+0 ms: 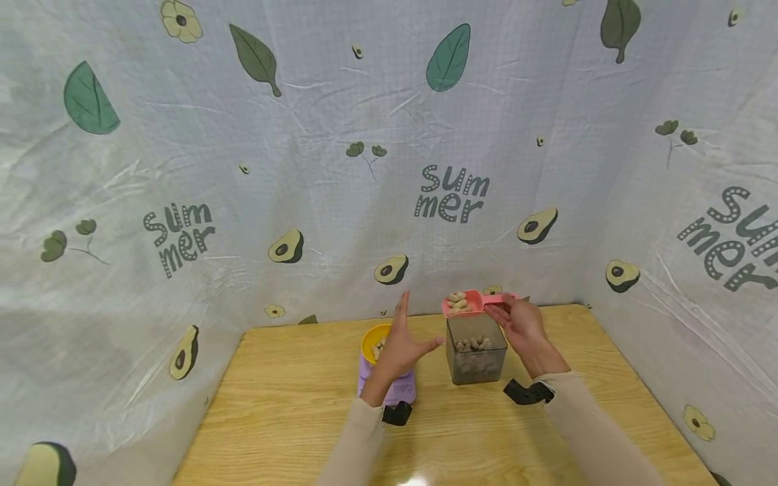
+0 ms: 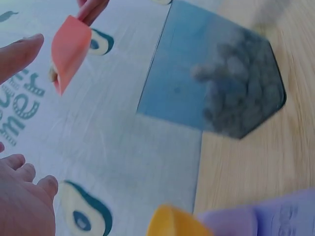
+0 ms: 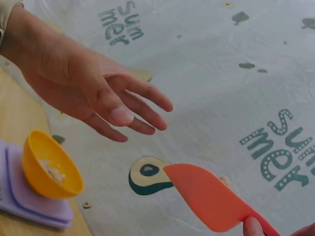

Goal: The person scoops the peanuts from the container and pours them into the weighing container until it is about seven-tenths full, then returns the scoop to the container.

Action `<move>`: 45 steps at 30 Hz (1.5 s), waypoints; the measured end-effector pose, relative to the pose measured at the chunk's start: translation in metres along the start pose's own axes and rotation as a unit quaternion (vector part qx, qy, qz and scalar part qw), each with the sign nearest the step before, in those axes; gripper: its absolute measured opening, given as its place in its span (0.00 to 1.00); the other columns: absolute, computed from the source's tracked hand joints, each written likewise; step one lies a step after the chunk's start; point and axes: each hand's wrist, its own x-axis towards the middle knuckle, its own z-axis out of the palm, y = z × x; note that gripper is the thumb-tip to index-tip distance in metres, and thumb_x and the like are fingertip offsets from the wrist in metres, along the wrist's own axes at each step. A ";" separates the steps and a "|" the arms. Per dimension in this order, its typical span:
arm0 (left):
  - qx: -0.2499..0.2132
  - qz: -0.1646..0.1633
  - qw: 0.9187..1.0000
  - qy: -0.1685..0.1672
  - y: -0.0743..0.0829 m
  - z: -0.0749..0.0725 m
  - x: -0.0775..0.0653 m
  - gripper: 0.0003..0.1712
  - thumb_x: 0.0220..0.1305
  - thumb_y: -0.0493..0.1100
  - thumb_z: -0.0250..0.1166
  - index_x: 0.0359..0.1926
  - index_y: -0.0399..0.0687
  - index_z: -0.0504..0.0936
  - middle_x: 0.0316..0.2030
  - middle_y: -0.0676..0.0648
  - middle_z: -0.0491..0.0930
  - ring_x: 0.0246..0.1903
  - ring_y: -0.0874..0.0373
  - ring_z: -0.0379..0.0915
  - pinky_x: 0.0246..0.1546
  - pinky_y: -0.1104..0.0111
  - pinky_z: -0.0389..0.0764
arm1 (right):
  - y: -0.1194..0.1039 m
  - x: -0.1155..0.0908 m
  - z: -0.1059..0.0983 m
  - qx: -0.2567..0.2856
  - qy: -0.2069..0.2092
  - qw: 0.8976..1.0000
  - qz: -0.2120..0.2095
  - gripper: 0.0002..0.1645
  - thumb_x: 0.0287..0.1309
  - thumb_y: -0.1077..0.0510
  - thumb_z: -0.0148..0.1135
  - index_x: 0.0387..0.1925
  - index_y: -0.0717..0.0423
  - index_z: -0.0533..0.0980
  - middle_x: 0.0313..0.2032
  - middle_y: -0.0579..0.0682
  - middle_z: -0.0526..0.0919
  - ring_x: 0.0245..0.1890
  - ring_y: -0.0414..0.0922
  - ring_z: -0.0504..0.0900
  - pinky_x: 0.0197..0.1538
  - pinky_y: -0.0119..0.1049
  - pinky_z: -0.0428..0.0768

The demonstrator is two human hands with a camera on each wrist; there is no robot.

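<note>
My right hand [image 1: 525, 329] grips the handle of a pink-red scoop [image 1: 476, 303] that carries several peanuts [image 1: 458, 304]. The scoop is held over the back of a dark see-through bin [image 1: 477, 368], which has more peanuts in it. To the left, my left hand [image 1: 399, 345] is spread in the air with nothing in it, thumb apart from the fingers. It hides part of a yellow bowl [image 1: 369, 343] holding peanuts. The bowl sits on a purple toy-like scale [image 1: 401, 390]. In the right wrist view the scoop [image 3: 211, 199] is below the left hand [image 3: 93, 88].
A wooden table [image 1: 292, 391] bears the scale and the bin, side by side near its back edge. A white printed sheet [image 1: 340, 202] hangs behind and along both sides. Black straps [image 1: 527, 392] are on the wrists.
</note>
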 end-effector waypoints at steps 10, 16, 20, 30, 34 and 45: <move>0.029 0.001 0.999 0.041 -0.028 -0.036 -0.021 0.65 0.51 0.57 0.75 0.79 0.63 0.39 0.78 0.45 0.44 0.75 0.39 0.48 0.70 0.40 0.58 | 0.026 0.002 0.026 -0.021 -0.005 1.000 0.006 0.11 0.76 0.58 0.42 0.51 0.59 0.67 0.32 0.48 0.82 0.33 0.39 0.88 0.50 0.33 0.84; 0.039 -0.025 0.998 0.036 -0.050 -0.049 -0.030 0.65 0.51 0.56 0.76 0.79 0.64 0.39 0.79 0.45 0.43 0.75 0.38 0.47 0.70 0.38 0.56 | 0.051 0.009 0.044 -0.043 0.002 0.999 0.010 0.14 0.76 0.59 0.42 0.54 0.65 0.66 0.40 0.53 0.78 0.35 0.39 0.87 0.53 0.36 0.83; 0.049 -0.049 0.997 0.025 -0.061 -0.053 -0.032 0.66 0.50 0.57 0.76 0.79 0.61 0.40 0.78 0.43 0.42 0.75 0.36 0.47 0.70 0.37 0.56 | 0.069 0.016 0.056 -0.058 0.017 0.998 0.000 0.11 0.75 0.61 0.44 0.49 0.65 0.68 0.39 0.56 0.78 0.33 0.39 0.87 0.49 0.36 0.85; 0.054 -0.096 0.994 0.000 -0.090 -0.047 -0.031 0.67 0.49 0.55 0.77 0.78 0.47 0.42 0.77 0.35 0.45 0.73 0.32 0.50 0.69 0.37 0.57 | 0.106 0.029 0.073 -0.110 0.022 0.994 0.003 0.18 0.74 0.61 0.45 0.55 0.73 0.67 0.45 0.64 0.80 0.34 0.43 0.86 0.46 0.37 0.86; 0.045 -0.107 0.993 -0.003 -0.099 -0.045 -0.030 0.68 0.47 0.57 0.77 0.78 0.43 0.43 0.76 0.34 0.47 0.72 0.33 0.51 0.70 0.39 0.57 | 0.114 0.032 0.080 -0.136 0.018 0.990 -0.008 0.20 0.74 0.60 0.44 0.56 0.75 0.67 0.46 0.69 0.80 0.33 0.43 0.87 0.44 0.37 0.87; 0.050 -0.114 0.992 -0.021 -0.109 -0.043 -0.031 0.65 0.51 0.57 0.76 0.77 0.37 0.45 0.75 0.32 0.49 0.72 0.34 0.53 0.71 0.42 0.59 | 0.126 0.034 0.095 -0.280 -0.017 0.955 -0.097 0.17 0.72 0.60 0.49 0.47 0.72 0.76 0.37 0.65 0.85 0.32 0.48 0.88 0.40 0.39 0.87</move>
